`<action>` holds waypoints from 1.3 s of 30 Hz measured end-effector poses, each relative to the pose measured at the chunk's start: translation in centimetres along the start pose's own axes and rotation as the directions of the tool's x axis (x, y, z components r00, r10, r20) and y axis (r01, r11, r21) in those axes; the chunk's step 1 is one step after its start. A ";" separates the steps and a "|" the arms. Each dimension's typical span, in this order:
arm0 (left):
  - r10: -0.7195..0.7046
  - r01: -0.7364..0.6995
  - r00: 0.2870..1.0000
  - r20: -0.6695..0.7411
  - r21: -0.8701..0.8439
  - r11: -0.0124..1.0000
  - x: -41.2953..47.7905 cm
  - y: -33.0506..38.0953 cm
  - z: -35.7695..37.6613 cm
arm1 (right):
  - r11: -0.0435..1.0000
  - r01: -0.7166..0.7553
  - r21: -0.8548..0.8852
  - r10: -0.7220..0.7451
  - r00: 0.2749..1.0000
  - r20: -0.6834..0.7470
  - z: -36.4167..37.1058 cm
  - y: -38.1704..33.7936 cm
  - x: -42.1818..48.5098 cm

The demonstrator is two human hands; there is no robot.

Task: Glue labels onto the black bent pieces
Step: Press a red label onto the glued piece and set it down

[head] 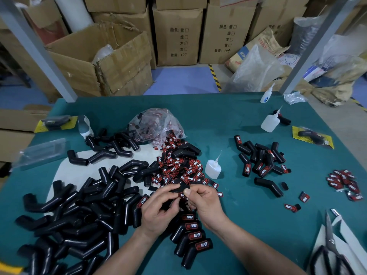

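A large heap of plain black bent pieces (83,211) covers the left of the green table. A pile of red-and-black labels (178,167) lies in the middle. Just below the pile, my left hand (158,207) and my right hand (204,203) meet, and the fingers of both pinch one small black label (179,188) between them. A row of labelled bent pieces (193,238) lies between my wrists. A white glue bottle (213,168) stands right of the label pile.
More labelled pieces (260,157) sit mid right, with loose labels (343,182) further right. Two other glue bottles (270,121) stand at the back right. Scissors (331,247) lie at the near right corner. A plastic bag of labels (156,126) sits behind the pile.
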State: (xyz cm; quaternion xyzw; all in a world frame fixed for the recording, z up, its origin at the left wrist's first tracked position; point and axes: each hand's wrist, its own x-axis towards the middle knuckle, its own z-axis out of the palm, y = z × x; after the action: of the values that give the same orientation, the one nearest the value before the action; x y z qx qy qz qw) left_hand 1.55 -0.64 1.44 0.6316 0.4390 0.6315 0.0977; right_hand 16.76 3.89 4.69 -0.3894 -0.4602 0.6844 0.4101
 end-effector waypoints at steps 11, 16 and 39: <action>0.032 -0.032 0.999 -0.018 -0.001 0.999 -0.2 -0.3 -0.1 | 1.000 0.018 -0.008 -0.017 0.995 0.098 -0.3 0.1 0.1; 0.045 -0.044 0.998 0.033 -0.033 0.999 -0.3 -0.2 -0.1 | 0.998 -0.001 -0.061 0.008 0.994 0.108 -0.7 0.3 0.2; 0.047 -0.047 0.999 0.003 0.027 0.999 -0.4 -0.6 -0.1 | 0.990 -0.050 -0.130 0.078 0.971 0.224 -1.1 -0.7 0.5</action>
State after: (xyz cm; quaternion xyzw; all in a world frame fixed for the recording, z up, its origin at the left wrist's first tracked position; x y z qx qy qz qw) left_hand 1.30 -0.56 0.76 0.6439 0.4323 0.6268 0.0751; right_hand 17.78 4.86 4.99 -0.3471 -0.5330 0.7078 0.3073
